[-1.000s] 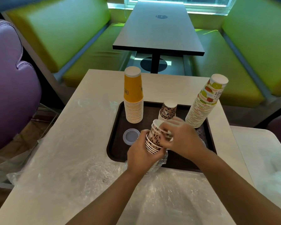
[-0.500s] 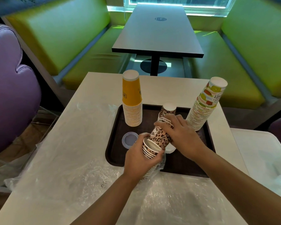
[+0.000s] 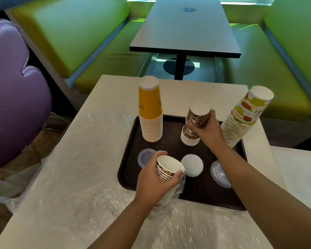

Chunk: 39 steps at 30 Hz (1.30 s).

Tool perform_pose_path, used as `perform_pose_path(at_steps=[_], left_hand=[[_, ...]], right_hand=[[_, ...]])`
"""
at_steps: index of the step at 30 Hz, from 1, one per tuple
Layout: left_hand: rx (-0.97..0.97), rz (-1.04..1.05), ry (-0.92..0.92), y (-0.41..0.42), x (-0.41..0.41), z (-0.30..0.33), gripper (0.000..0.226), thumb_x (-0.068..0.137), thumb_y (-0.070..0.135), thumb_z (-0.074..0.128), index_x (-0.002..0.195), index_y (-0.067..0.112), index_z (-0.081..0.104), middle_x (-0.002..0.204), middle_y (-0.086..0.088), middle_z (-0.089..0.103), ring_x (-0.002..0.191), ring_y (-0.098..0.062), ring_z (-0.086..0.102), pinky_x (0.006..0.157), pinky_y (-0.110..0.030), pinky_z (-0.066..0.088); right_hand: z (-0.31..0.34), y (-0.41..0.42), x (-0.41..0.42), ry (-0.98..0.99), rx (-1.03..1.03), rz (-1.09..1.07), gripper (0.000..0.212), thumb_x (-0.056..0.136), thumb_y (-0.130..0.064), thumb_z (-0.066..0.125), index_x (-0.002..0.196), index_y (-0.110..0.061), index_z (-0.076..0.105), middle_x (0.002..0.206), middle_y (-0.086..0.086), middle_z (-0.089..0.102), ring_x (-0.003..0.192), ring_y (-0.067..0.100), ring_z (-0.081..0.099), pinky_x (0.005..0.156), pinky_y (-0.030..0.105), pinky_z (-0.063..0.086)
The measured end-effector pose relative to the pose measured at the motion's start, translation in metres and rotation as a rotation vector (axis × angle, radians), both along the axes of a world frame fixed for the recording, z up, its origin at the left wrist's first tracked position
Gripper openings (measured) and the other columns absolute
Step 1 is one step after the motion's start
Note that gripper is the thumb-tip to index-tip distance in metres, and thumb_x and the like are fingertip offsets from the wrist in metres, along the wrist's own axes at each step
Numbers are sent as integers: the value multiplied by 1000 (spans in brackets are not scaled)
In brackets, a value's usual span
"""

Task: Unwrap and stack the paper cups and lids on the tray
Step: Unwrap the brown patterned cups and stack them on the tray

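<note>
gripping a leopard cup [image 3: 198,116] above the small stack [image 3: 190,136] at twelve o'clock, the right hand [image 3: 207,133] curled round it, while the left hand [image 3: 155,182] clasped the wrapped stack [image 3: 169,170] at six.

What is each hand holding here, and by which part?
Left hand grips the leopard-print cup sleeve around its side; right hand holds an inverted leopard-print cup by its side.

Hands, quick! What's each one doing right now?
Left hand: fingers curled round the half-wrapped leopard cups.
Right hand: gripping a leopard cup over the tray's leopard stack.
</note>
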State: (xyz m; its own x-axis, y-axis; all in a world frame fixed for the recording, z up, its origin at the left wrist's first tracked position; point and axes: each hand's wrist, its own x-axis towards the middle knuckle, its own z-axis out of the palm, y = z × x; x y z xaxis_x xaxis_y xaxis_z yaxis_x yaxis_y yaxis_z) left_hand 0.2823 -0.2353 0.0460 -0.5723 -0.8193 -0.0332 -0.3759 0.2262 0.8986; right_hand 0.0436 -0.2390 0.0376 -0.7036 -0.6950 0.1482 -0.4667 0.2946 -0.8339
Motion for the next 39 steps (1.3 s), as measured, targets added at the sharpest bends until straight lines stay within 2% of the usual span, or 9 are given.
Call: perform_pose_path(at_steps=[17, 20, 22, 25, 28, 30, 33, 37, 39], left_hand=[[41, 6, -30, -6, -3, -2, 60, 70, 41, 78, 114, 44, 38, 100, 32, 48, 96, 25, 45, 69, 1, 41], [22, 9, -30, -5, -2, -1, 62, 69, 43, 78, 117, 42, 38, 100, 33, 47, 94, 20, 49, 70, 1, 41], [1, 10, -22, -3, -1, 0, 64, 67, 46, 78, 117, 41, 38, 101, 33, 47, 95, 18, 49, 72, 1, 41], [-15, 5, -1, -1, 2, -3, 67, 66, 46, 78, 121, 37, 41, 105, 29, 51, 99, 12, 53, 77, -2, 44], [-40, -15, 5, 2, 4, -1, 67, 68, 43, 79, 121, 37, 39, 105, 30, 49, 97, 8, 54, 76, 0, 42], [-78, -22, 6, 4, 4, -2, 66, 69, 39, 79, 119, 37, 37, 103, 31, 46, 93, 11, 51, 74, 4, 38], [-109, -15, 21, 10, 2, -1, 65, 69, 43, 78, 118, 35, 37, 102, 34, 42, 91, 10, 51, 75, 5, 37], [-105, -27, 38, 17, 10, -6, 69, 66, 38, 82, 118, 41, 37, 103, 36, 45, 91, 14, 53, 80, 2, 40], [-146, -30, 14, 22, 13, -10, 71, 66, 50, 79, 120, 39, 34, 106, 38, 39, 94, 22, 47, 79, 8, 33]], right_hand=[[-48, -3, 3, -128, 157, -65, 84, 70, -23, 82, 137, -7, 34, 134, 14, 51, 124, 29, 48, 98, 35, 40], [-38, 6, 21, -129, 86, -152, 98, 67, -28, 84, 144, -13, 25, 145, 8, 37, 134, 23, 36, 109, 39, 33], [-20, 19, 41, 12, -27, -160, 93, 72, -32, 80, 144, -12, 26, 147, 10, 33, 135, 20, 32, 111, 35, 30], [16, 43, 71, 79, -119, 81, 69, 79, -32, 73, 137, -17, 39, 136, 2, 47, 124, 10, 43, 102, 28, 37], [47, 61, 86, -51, 256, 533, 71, 78, -47, 68, 139, -35, 34, 137, -13, 46, 123, 1, 44, 98, 23, 39], [50, 67, 90, 9, 440, 673, 76, 76, -54, 68, 140, -40, 30, 140, -16, 42, 121, 1, 44, 96, 24, 43], [50, 71, 97, 61, 432, 685, 71, 75, -54, 69, 136, -39, 36, 132, -16, 51, 115, 5, 51, 95, 33, 50], [48, 74, 102, 66, 439, 662, 65, 77, -51, 69, 133, -38, 40, 128, -15, 53, 112, 6, 52, 94, 33, 50], [48, 76, 104, 75, 429, 644, 64, 76, -51, 70, 132, -37, 41, 129, -14, 53, 112, 6, 51, 94, 34, 50]])
